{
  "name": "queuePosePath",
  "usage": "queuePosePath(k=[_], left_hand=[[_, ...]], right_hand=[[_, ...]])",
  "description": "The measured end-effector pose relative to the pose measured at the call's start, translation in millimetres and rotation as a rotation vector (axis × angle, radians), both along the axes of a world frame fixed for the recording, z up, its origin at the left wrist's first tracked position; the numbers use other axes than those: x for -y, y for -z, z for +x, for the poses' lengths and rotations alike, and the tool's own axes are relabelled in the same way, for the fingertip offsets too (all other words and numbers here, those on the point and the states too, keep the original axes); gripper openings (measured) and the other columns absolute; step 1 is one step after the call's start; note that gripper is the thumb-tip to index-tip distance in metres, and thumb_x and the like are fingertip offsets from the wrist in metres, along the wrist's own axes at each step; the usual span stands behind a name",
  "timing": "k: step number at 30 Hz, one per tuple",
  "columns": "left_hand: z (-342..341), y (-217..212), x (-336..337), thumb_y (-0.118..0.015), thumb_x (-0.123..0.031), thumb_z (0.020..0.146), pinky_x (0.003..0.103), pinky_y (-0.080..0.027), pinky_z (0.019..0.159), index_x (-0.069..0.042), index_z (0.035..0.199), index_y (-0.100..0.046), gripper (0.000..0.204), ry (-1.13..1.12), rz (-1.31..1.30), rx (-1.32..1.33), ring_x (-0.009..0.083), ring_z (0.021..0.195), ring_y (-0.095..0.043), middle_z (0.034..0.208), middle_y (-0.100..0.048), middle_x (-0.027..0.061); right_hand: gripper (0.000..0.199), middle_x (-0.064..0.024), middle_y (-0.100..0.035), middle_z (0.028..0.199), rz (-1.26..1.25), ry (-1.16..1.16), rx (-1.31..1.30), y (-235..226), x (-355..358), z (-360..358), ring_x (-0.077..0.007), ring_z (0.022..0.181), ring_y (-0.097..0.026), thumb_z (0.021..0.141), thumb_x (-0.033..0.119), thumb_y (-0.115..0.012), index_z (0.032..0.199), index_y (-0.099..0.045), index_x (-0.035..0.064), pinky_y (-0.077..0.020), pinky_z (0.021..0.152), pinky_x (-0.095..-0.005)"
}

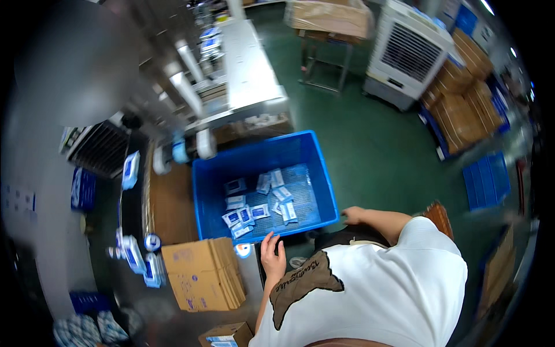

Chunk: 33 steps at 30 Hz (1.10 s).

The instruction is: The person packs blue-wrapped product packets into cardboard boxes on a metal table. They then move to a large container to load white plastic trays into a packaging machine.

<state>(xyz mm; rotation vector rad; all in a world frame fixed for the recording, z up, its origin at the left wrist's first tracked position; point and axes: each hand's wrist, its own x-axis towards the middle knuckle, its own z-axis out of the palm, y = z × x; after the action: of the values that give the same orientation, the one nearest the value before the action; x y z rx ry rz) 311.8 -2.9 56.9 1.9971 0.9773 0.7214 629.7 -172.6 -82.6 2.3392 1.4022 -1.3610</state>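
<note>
A large blue plastic crate stands in front of me, and several white-and-blue soft packs lie scattered on its bottom. At the crate's near rim my left hand is open, its fingers spread and holding nothing; whether the fingertips touch the rim I cannot tell. My right hand is just off the near right corner of the crate, its fingers loosely bent and apart, with nothing visible in them.
Folded cardboard cartons are stacked left of my left hand. More packs lie along a dark conveyor at the left. Metal machinery stands beyond the crate. An air cooler and piled cartons are far right.
</note>
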Motion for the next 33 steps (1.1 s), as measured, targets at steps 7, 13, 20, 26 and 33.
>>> queuePosePath(k=[7,13,20,26,33], left_hand=[[137.2,41.1,23.3,-0.064,-0.012,0.086,0.038,-0.048,0.089,-0.004,0.105,-0.066,0.02,0.423,-0.033,-0.105,0.0336,0.106,-0.059,0.116,-0.061,0.0155],[333.2,57.1,17.4,-0.064,-0.011,0.084,0.039,-0.048,0.092,-0.004,0.107,-0.065,0.024,0.59,0.098,-0.14,0.0342,0.109,-0.058,0.116,-0.06,0.0146],[516.9,28.7,40.0,-0.06,-0.015,0.087,0.041,-0.046,0.094,-0.005,0.112,-0.059,0.027,0.907,0.039,-0.135,0.0349,0.113,-0.054,0.126,-0.053,0.0149],[584.0,51.3,-16.2,-0.063,-0.017,0.085,0.04,-0.048,0.093,-0.008,0.11,-0.064,0.027,0.827,0.149,-0.251,0.0358,0.112,-0.056,0.128,-0.053,0.0159],[707.3,62.1,-169.1,-0.066,-0.014,0.081,0.041,-0.05,0.09,-0.007,0.107,-0.065,0.027,0.676,0.203,-0.427,0.0358,0.106,-0.059,0.128,-0.052,0.0166]], right_hand=[[0.029,-0.0186,-0.067,0.1,0.322,0.931,0.498,131.2,336.5,116.0,-0.0359,0.093,-0.063,0.08,0.027,-0.056,0.096,-0.069,0.0053,-0.0498,0.082,-0.0438],[0.025,-0.0116,-0.064,0.09,-0.06,1.817,-0.101,100.2,421.1,177.8,-0.0253,0.081,-0.06,0.083,0.024,-0.058,0.1,-0.065,0.0069,-0.0466,0.068,-0.0364],[0.03,-0.0039,-0.059,0.079,0.211,1.799,-0.415,41.0,299.4,327.6,-0.0131,0.064,-0.055,0.083,0.02,-0.063,0.109,-0.06,0.0059,-0.0409,0.051,-0.028],[0.042,-0.002,-0.063,0.105,0.487,1.513,-0.544,-10.2,89.7,504.8,-0.0129,0.088,-0.061,0.087,0.023,-0.063,0.126,-0.054,0.0104,-0.0471,0.072,-0.0292],[0.036,-0.0029,-0.065,0.106,0.856,1.324,-0.411,-94.3,-71.3,723.0,-0.0105,0.09,-0.06,0.088,0.017,-0.062,0.122,-0.058,0.0075,-0.0441,0.074,-0.025]])
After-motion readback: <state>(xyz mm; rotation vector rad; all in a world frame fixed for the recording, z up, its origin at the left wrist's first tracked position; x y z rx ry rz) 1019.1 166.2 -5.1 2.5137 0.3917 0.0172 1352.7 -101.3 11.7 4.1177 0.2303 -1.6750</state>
